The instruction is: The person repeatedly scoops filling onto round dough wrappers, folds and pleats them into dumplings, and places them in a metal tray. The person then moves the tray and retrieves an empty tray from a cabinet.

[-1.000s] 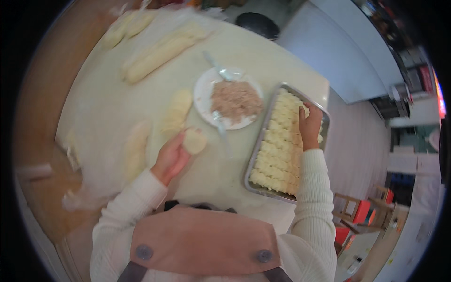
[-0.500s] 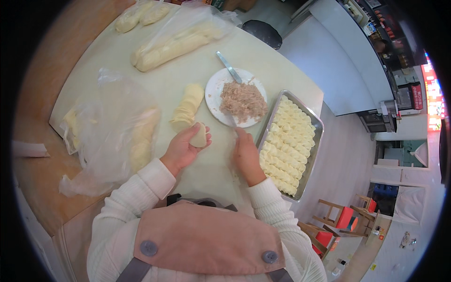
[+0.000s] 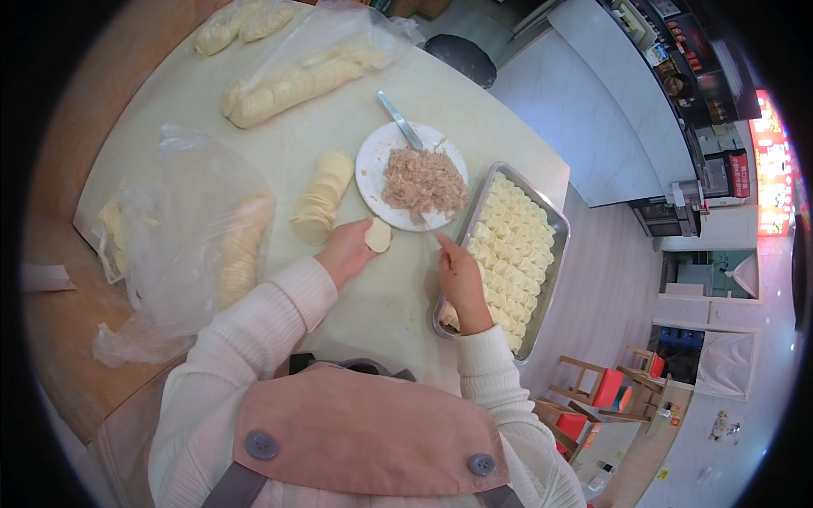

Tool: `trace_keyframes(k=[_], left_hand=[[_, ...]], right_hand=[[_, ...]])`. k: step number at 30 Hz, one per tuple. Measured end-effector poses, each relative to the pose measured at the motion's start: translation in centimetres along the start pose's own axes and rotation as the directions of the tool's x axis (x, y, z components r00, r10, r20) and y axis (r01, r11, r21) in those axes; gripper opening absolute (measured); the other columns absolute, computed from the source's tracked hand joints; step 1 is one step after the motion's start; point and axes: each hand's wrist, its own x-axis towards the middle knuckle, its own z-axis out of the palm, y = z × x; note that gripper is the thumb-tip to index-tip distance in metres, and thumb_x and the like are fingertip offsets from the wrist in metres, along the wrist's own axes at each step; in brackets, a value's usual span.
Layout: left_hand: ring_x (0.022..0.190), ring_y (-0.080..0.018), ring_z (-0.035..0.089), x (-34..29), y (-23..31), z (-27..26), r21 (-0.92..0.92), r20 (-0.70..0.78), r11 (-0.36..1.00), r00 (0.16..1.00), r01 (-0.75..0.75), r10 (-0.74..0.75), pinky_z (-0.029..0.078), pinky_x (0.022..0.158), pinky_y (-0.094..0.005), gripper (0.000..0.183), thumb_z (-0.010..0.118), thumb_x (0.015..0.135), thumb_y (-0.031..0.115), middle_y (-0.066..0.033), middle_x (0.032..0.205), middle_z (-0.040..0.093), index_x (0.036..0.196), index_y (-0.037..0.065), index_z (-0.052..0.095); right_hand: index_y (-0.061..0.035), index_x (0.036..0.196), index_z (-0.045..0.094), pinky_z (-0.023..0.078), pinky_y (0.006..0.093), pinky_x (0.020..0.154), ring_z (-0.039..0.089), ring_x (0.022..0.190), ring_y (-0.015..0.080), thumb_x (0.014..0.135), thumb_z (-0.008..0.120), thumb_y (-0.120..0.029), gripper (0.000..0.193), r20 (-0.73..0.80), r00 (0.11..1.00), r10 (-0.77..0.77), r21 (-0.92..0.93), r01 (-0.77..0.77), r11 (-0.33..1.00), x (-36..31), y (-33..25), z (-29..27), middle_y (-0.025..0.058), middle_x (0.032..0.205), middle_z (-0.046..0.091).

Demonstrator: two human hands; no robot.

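Observation:
My left hand (image 3: 345,251) holds a round, pale dumpling wrapper (image 3: 378,236) by its edge, just below the plate. To the right, my right hand (image 3: 461,275) is closed beside the metal tray's near left part; the thin filling spatula in it barely shows, seen edge-on and blurred. A white plate (image 3: 370,188) bears a mound of pinkish-brown minced filling (image 3: 425,182). Across its far rim rests a metal knife (image 3: 398,118). Left of the plate lies a leaning stack of wrappers (image 3: 323,193). Rows of folded dumplings (image 3: 515,245) fill much of the metal tray (image 3: 553,279).
A clear plastic bag (image 3: 182,254) with more wrappers (image 3: 246,245) spreads over the table's left side. Another bagged roll of wrappers (image 3: 296,89) lies at the far side. Beyond the table stand a round black stool (image 3: 461,59) and red-seated chairs (image 3: 605,388).
Both hands have shifted slightly rightward relative to the plate. My right hand has drawn back from the filling toward the tray, and the wrapper in my left hand is turned more upward.

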Motion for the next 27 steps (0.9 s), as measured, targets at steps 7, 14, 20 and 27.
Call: trace_keyframes(k=[7,14,20,27], left_hand=[[0.115,-0.0332,0.054,1.7,-0.9,1.3,-0.264,-0.087,0.963,0.995,-0.06,0.038,0.046,0.097,-0.047,0.034,0.034,0.102,0.014,-0.0205,0.126,0.051,0.125,-0.009,0.041],[0.11,-0.0323,0.057,-1.7,0.6,0.5,-0.221,-0.028,0.961,0.986,-0.164,0.161,0.046,0.099,-0.0452,0.036,0.032,0.103,0.019,-0.0213,0.12,0.055,0.124,-0.008,0.043],[0.111,-0.029,0.057,-3.5,2.0,2.1,-0.231,0.05,0.968,0.992,-0.099,0.113,0.047,0.097,-0.0415,0.038,0.035,0.103,0.021,-0.0198,0.119,0.058,0.124,-0.009,0.046],[0.109,-0.033,0.059,-2.6,1.8,1.9,-0.221,0.054,0.967,0.988,-0.127,0.142,0.048,0.096,-0.0443,0.043,0.029,0.104,0.024,-0.0229,0.117,0.058,0.125,-0.01,0.044]], right_hand=[[-0.0133,0.127,0.059,0.048,0.0438,0.069,0.059,0.078,0.0367,0.092,0.05,-0.007,0.037,0.065,0.988,-0.143,0.02,0.142,0.99,-2.3,-2.3,3.3,0.0204,0.086,0.058],[-0.0109,0.13,0.058,0.044,0.0311,0.057,0.052,0.061,0.0177,0.096,0.048,-0.011,0.035,0.1,0.994,-0.042,0.264,0.014,0.964,-3.9,-4.1,1.4,0.0052,0.074,0.055],[-0.0076,0.13,0.058,0.031,0.0199,0.044,0.038,0.051,0.0022,0.098,0.049,-0.013,0.033,0.413,0.877,0.246,0.627,-0.469,0.621,-2.1,-5.4,0.0,-0.0043,0.069,0.051],[-0.0091,0.13,0.058,0.032,0.0185,0.046,0.039,0.053,0.0017,0.098,0.05,-0.014,0.033,0.26,0.96,0.109,0.506,-0.231,0.831,-2.8,-4.8,1.6,-0.005,0.068,0.05]])
